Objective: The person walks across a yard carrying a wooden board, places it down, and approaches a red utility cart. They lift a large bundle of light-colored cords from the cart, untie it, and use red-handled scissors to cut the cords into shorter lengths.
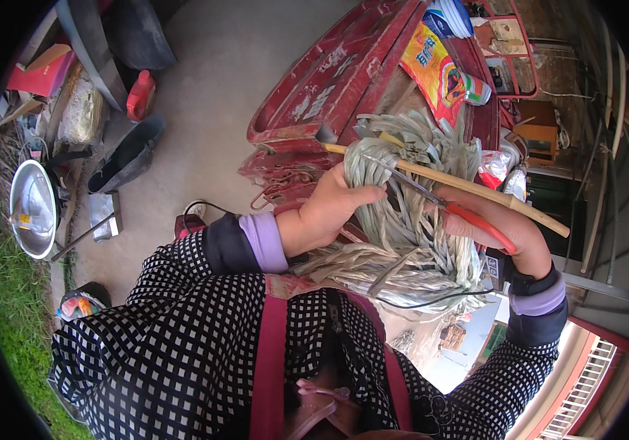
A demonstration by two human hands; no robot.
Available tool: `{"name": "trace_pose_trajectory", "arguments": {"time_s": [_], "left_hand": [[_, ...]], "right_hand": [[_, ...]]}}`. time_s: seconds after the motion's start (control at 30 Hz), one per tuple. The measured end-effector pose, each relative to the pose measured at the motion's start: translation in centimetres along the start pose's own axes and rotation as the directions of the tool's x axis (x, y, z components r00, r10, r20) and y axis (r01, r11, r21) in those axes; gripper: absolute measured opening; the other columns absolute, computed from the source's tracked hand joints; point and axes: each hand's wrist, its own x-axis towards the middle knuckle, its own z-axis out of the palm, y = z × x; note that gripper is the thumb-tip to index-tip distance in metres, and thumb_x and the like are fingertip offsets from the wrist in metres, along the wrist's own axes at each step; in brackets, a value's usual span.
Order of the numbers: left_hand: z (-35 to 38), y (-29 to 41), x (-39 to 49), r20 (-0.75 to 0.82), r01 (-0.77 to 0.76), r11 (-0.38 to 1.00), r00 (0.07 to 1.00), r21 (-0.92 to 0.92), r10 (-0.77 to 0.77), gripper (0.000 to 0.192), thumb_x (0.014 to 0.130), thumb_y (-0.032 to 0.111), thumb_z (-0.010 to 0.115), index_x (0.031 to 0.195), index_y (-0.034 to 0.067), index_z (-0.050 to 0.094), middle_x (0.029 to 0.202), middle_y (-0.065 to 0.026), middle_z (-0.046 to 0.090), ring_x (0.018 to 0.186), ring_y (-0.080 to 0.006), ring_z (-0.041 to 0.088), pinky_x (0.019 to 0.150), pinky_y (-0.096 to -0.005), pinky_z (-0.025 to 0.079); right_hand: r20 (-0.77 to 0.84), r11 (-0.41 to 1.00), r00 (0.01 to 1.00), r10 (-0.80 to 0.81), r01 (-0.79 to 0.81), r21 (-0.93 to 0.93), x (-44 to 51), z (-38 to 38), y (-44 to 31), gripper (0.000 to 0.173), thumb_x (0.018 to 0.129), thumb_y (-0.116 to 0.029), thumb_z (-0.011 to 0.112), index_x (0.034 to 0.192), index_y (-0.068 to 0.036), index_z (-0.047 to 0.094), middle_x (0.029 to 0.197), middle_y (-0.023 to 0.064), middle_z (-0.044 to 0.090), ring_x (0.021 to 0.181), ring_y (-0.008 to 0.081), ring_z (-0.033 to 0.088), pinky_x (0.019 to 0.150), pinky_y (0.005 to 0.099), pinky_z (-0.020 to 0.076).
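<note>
My left hand (320, 212) grips a looped bundle of pale grey-green fibre strips (413, 214), with the thumb across the loop. My right hand (471, 228) holds scissors with red handles (479, 225); their metal blades lie across the bundle, pointing at the loop by my left hand. A bamboo stick (457, 182) passes through or beside the looped strips, above the scissors. The long strips hang in a thick mass between my arms and in front of my body. Some of my right fingers are hidden behind the strips and the scissors.
A worn red metal truck-bed panel (320, 82) stands beyond my hands, with a yellow and red printed bag (435, 71) on it. At left are a metal basin (34, 209), a red plastic jug (141, 96), a dustpan (104, 216) and a black rubber-like scoop (127, 154).
</note>
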Motion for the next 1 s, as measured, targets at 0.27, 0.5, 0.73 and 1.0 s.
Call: {"name": "trace_pose_trajectory", "arguments": {"time_s": [0.27, 0.5, 0.73, 1.0], "left_hand": [[-0.5, 0.5, -0.8, 0.082, -0.034, 0.987, 0.996, 0.156, 0.021, 0.031, 0.089, 0.001, 0.06, 0.118, 0.003, 0.05, 0.104, 0.0001, 0.059, 0.096, -0.0067, 0.055, 0.086, -0.0249, 0.046], [-2.1, 0.9, 0.0, 0.216, -0.059, 0.965, 0.976, 0.255, 0.003, 0.032, 0.089, 0.003, 0.061, 0.119, 0.002, 0.048, 0.106, -0.0003, 0.058, 0.096, -0.0067, 0.055, 0.086, -0.0247, 0.046], [-3.8, 1.4, 0.6, 0.293, -0.059, 0.912, 0.954, 0.406, -0.068, 0.047, 0.088, 0.003, 0.061, 0.13, -0.001, 0.04, 0.117, -0.0047, 0.055, 0.108, -0.0115, 0.052, 0.095, -0.0283, 0.042], [-3.4, 0.9, 0.4, 0.329, -0.278, 0.741, 0.941, 0.611, 0.081, 0.041, 0.089, 0.008, 0.06, 0.125, -0.001, 0.044, 0.116, -0.0103, 0.058, 0.108, -0.0151, 0.054, 0.094, -0.0307, 0.042]], "right_hand": [[0.253, 0.856, 0.967, -0.01, -0.123, 0.502, 3.9, 0.6, 0.0, 0.063, 0.088, -0.061, 0.049, 0.106, -0.001, 0.056, 0.069, 0.0009, 0.052, 0.058, 0.0045, 0.049, 0.045, 0.0189, 0.0375], [0.238, 0.821, 0.968, 0.083, -0.202, 0.534, 3.7, 2.0, -0.9, 0.05, 0.094, -0.05, 0.047, 0.101, -0.002, 0.056, 0.059, 0.0021, 0.049, 0.043, 0.0074, 0.044, 0.036, 0.023, 0.0343], [0.084, 0.958, 0.971, 0.224, -0.236, 0.162, 2.1, 2.5, -2.0, 0.045, 0.092, -0.039, 0.059, 0.101, 0.005, 0.056, 0.065, 0.0001, 0.043, 0.063, 0.0103, 0.038, 0.055, 0.0265, 0.0368], [0.151, 0.867, 0.955, 0.257, -0.297, 0.399, 3.5, 4.2, -1.4, 0.034, 0.095, -0.03, 0.057, 0.103, 0.002, 0.056, 0.068, 0.0008, 0.046, 0.065, 0.0082, 0.04, 0.058, 0.025, 0.0382]]}}
